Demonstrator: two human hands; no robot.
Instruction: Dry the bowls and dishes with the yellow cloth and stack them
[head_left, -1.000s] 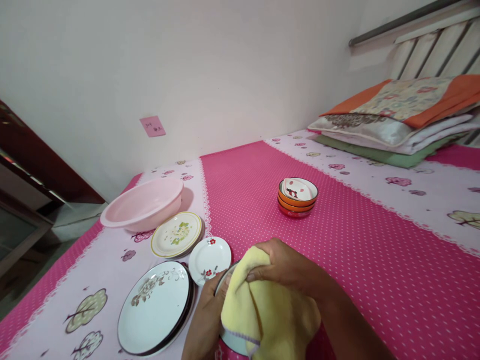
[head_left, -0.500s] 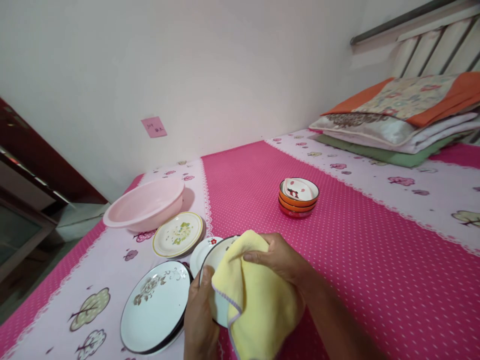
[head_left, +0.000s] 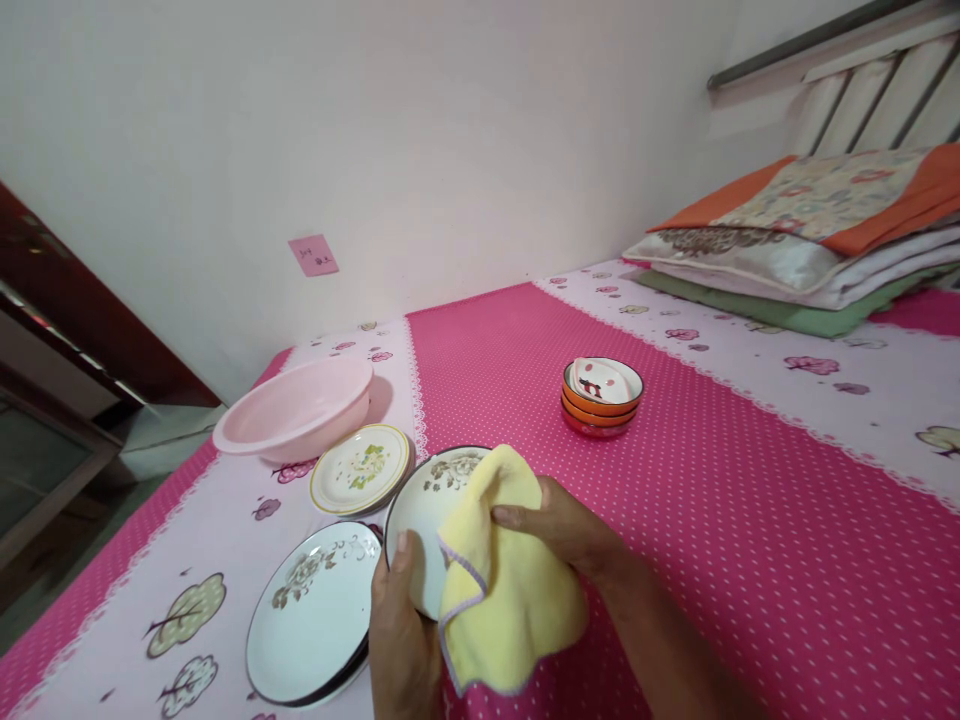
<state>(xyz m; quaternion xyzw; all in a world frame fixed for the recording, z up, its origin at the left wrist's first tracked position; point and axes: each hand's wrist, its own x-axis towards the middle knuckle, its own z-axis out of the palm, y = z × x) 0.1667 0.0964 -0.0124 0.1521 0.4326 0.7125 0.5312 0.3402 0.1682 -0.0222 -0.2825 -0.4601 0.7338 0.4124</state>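
My left hand (head_left: 401, 635) grips the lower rim of a white plate (head_left: 426, 505) with a brown flower print and a dark edge, held tilted above the bed. Pressed against the plate's face by my right hand (head_left: 562, 525) is a yellow cloth (head_left: 502, 600), which covers the plate's right half and hangs down below it.
On the bedspread at the left lie a large white plate (head_left: 311, 615), a green-flowered plate (head_left: 360, 468) and a pink basin (head_left: 296, 405). A stack of orange bowls (head_left: 602, 397) sits mid-bed. Folded bedding (head_left: 810, 240) is piled at the back right. The bed's edge drops off at far left.
The plate has been lifted and tilted up, showing more of its flowered face. The cloth has slid to the right and lower on it. The small red-flowered plate is now hidden behind it.
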